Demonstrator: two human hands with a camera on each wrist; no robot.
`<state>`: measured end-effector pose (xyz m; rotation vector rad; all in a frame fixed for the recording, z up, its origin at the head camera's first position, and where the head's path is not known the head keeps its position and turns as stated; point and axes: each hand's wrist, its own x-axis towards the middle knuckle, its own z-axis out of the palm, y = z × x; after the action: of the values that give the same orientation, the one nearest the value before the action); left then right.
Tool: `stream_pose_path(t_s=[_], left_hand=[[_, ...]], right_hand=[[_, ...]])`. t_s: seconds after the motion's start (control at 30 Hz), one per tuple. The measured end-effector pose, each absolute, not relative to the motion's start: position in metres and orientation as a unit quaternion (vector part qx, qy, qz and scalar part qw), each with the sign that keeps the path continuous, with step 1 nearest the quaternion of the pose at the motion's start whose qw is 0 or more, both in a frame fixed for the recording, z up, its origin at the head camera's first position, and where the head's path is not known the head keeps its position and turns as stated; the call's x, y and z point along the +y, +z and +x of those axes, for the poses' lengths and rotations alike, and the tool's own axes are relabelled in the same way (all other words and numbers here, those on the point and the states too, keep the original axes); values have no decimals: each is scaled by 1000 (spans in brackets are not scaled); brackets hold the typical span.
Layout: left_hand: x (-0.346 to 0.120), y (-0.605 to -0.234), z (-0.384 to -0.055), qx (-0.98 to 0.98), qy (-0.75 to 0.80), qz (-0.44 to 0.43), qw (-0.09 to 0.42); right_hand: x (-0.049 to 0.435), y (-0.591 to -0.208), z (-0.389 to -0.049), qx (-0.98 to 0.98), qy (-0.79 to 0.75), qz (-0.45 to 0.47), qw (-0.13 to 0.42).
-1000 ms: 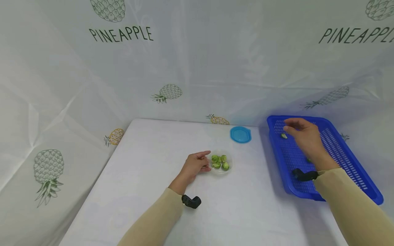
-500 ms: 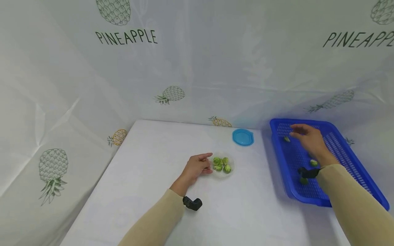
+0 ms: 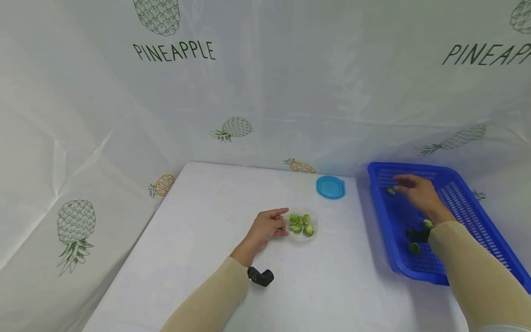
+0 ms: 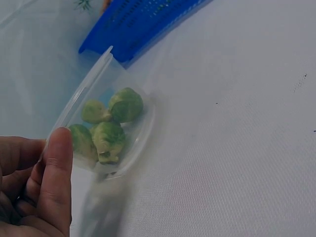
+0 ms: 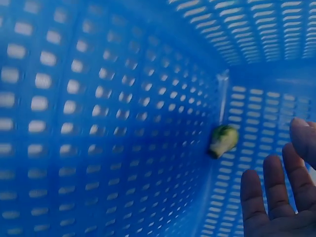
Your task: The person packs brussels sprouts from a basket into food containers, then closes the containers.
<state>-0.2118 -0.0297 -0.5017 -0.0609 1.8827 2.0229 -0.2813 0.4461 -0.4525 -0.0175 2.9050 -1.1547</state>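
My left hand (image 3: 267,227) pinches the left rim of a round clear plastic container (image 4: 133,160) on the table. Several green Brussels sprouts (image 4: 109,140) lie in it. Inside the blue basket (image 3: 383,240), my right hand (image 3: 421,196) has its fingers apart with nothing between them. Close to its fingertips a single Brussels sprout (image 5: 224,140) lies by the basket wall, not touched in the right wrist view. Another sprout (image 3: 414,248) sits lower in the basket, and one more (image 3: 427,224) shows partly behind the right wrist.
A light blue lid (image 3: 330,187) lies on the white table (image 3: 232,193) behind the container. The basket's raised, slotted walls stand at the right side. A white sheet (image 3: 290,92) printed with pineapples hangs behind and to the left.
My right hand has moved down into the basket, closer to the far sprout. The left hand stays at the container. The whole head view has shifted slightly.
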Motion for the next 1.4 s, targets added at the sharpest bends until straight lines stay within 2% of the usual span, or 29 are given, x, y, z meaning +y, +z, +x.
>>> stream_pose_path(t_s=[0.3, 0.6, 1.03, 1.4], left_hand=[[-30, -501, -211, 669, 719, -19, 188], [-31, -501, -211, 664, 723, -17, 189], [-31, -503, -212, 661, 726, -24, 188], [-30, -503, -212, 663, 725, -21, 187]], right_hand=[[457, -470, -293, 942, -329, -17, 58], [454, -474, -293, 946, -318, -18, 53], [454, -483, -296, 948, -309, -8, 75], [454, -487, -296, 958, -280, -23, 59]])
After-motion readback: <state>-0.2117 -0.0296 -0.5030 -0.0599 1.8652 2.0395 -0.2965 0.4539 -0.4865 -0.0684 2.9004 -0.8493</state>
